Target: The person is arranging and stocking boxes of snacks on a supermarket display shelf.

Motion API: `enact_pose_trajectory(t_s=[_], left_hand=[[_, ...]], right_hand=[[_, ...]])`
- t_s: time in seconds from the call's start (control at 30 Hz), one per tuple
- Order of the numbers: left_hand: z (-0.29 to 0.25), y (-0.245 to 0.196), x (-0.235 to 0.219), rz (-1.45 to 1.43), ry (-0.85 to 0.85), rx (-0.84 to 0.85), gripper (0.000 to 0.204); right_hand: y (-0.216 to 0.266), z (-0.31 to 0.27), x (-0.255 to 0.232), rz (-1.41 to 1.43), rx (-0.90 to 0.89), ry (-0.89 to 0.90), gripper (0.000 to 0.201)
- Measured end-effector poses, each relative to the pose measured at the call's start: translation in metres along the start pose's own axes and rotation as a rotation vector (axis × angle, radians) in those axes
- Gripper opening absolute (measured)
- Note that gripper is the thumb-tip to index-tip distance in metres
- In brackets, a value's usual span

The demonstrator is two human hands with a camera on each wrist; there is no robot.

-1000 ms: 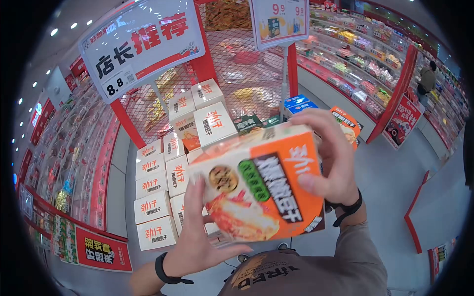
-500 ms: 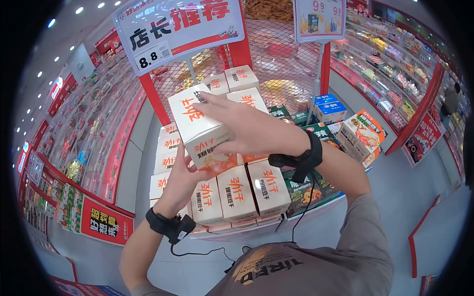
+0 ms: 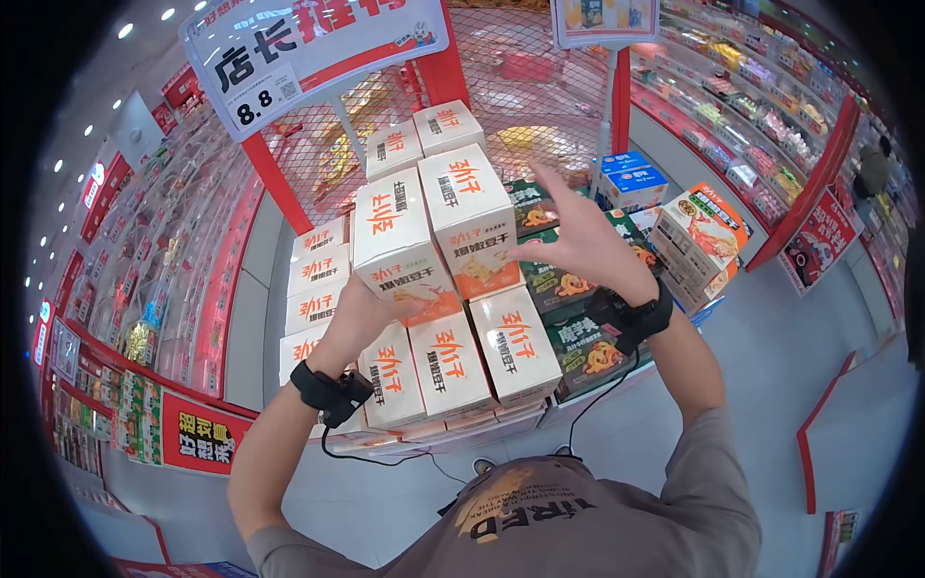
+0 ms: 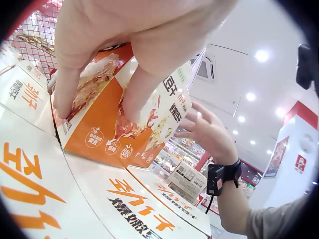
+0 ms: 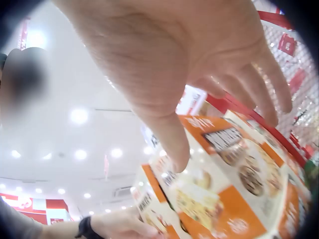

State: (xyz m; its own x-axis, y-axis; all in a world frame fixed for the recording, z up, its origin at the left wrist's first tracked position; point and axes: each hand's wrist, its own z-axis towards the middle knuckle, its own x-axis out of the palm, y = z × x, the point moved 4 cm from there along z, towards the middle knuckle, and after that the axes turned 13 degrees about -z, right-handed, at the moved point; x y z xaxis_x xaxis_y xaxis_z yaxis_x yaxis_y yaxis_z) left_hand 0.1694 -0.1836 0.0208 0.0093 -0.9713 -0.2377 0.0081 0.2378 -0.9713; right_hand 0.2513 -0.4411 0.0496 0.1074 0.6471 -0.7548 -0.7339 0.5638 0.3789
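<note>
A white-and-orange snack box stands on top of the stacked boxes, beside a matching box. My left hand grips its lower front corner; in the left wrist view the thumb and fingers lie on two adjoining faces of the box. Raised off to the right, my right hand has its fingers spread and holds nothing. Its thumb points toward the matching box's right side. The right wrist view shows this hand over the boxes' printed orange faces.
Several white boxes make up the lower layers. Dark green boxes lie to the right, with blue boxes and an orange box beyond. A price sign rises on a post behind, before a mesh rack.
The box was turned from its orange front to its white top, then set down on the stack beside the matching box. My right hand has left it and moved right; the left stays on it.
</note>
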Motion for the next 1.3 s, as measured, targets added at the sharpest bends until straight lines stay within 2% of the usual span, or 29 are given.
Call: enact_pose_trajectory(t_s=[0.03, 0.13, 0.2, 0.27, 0.33, 0.47, 0.57, 0.67, 0.7, 0.8, 0.83, 0.87, 0.9, 0.93, 0.97, 1.0, 1.03, 1.07, 1.13, 1.17, 1.2, 1.23, 1.3], left_hand=[[0.003, -0.002, 0.001, 0.017, 0.002, 0.000, 0.055], [0.012, -0.001, 0.000, -0.038, 0.018, -0.013, 0.054], [0.013, 0.002, -0.001, -0.044, 0.007, 0.031, 0.053], [0.013, 0.006, -0.003, 0.024, 0.055, 0.011, 0.050], [0.013, 0.007, -0.004, -0.066, 0.122, -0.028, 0.050], [0.012, 0.004, 0.003, -0.037, 0.107, -0.033, 0.045], [0.016, 0.006, -0.001, -0.031, 0.120, -0.027, 0.046], [0.013, -0.006, 0.004, -0.057, 0.037, -0.136, 0.046], [0.014, -0.006, 0.004, -0.032, 0.049, -0.144, 0.048], [0.013, -0.002, -0.013, 0.170, 0.109, -0.073, 0.049], [0.004, -0.004, -0.021, 0.214, 0.098, -0.092, 0.057], [-0.011, -0.017, -0.022, 0.328, 0.012, -0.091, 0.062], [-0.032, -0.032, -0.020, 0.441, -0.075, -0.097, 0.066], [-0.051, -0.043, -0.020, 0.489, -0.070, -0.052, 0.070], [-0.073, -0.047, -0.023, 0.604, -0.066, 0.037, 0.068], [-0.097, -0.064, -0.009, 0.531, -0.112, 0.122, 0.060], [-0.115, -0.068, -0.004, 0.471, -0.047, 0.125, 0.058], [-0.131, -0.069, 0.001, 0.408, 0.014, 0.129, 0.057], [-0.152, -0.076, 0.018, 0.359, 0.161, 0.138, 0.038], [-0.159, -0.062, 0.016, 0.294, 0.170, 0.066, 0.041], [-0.161, -0.056, 0.018, 0.306, 0.200, 0.081, 0.042], [-0.158, -0.049, 0.019, 0.280, 0.195, 0.109, 0.046], [-0.153, -0.038, 0.018, 0.271, 0.207, 0.160, 0.049]], right_hand=[[-0.015, -0.004, 0.014, 0.042, 0.088, 0.116, 0.094], [-0.018, -0.008, 0.055, 0.344, 0.037, 0.248, 0.095], [-0.016, -0.016, 0.067, 0.154, 0.002, 0.152, 0.093], [-0.023, -0.020, 0.073, 0.253, 0.055, 0.178, 0.086], [-0.027, -0.022, 0.067, 0.332, 0.029, 0.175, 0.090], [-0.026, -0.015, 0.073, 0.457, -0.059, 0.192, 0.102], [-0.019, -0.019, 0.079, 0.462, -0.015, 0.120, 0.104], [-0.030, -0.014, 0.094, 0.510, 0.001, 0.107, 0.106], [-0.027, -0.015, 0.089, 0.553, 0.032, 0.131, 0.097], [-0.024, -0.032, 0.047, 0.394, -0.024, 0.062, 0.084], [-0.028, -0.046, 0.018, 0.335, 0.054, -0.027, 0.067], [-0.031, -0.063, -0.018, 0.128, 0.069, -0.228, 0.058], [-0.039, -0.084, -0.054, 0.215, 0.167, -0.415, 0.047], [-0.057, -0.108, -0.080, 0.203, 0.348, -0.612, 0.035], [-0.087, -0.140, -0.090, 0.338, 0.509, -0.862, 0.027], [-0.109, -0.175, -0.100, 0.347, 0.635, -1.041, 0.017], [-0.129, -0.209, -0.101, 0.521, 0.737, -1.139, 0.018], [-0.144, -0.236, -0.096, 0.649, 0.832, -1.034, 0.028], [-0.153, -0.260, -0.069, 0.949, 0.964, -0.810, 0.047], [-0.152, -0.263, -0.053, 1.121, 0.998, -0.691, 0.056], [-0.155, -0.265, -0.038, 1.290, 1.030, -0.561, 0.065], [-0.156, -0.259, -0.029, 1.479, 0.928, -0.417, 0.086], [-0.159, -0.249, -0.030, 1.584, 1.005, -0.504, 0.089]])
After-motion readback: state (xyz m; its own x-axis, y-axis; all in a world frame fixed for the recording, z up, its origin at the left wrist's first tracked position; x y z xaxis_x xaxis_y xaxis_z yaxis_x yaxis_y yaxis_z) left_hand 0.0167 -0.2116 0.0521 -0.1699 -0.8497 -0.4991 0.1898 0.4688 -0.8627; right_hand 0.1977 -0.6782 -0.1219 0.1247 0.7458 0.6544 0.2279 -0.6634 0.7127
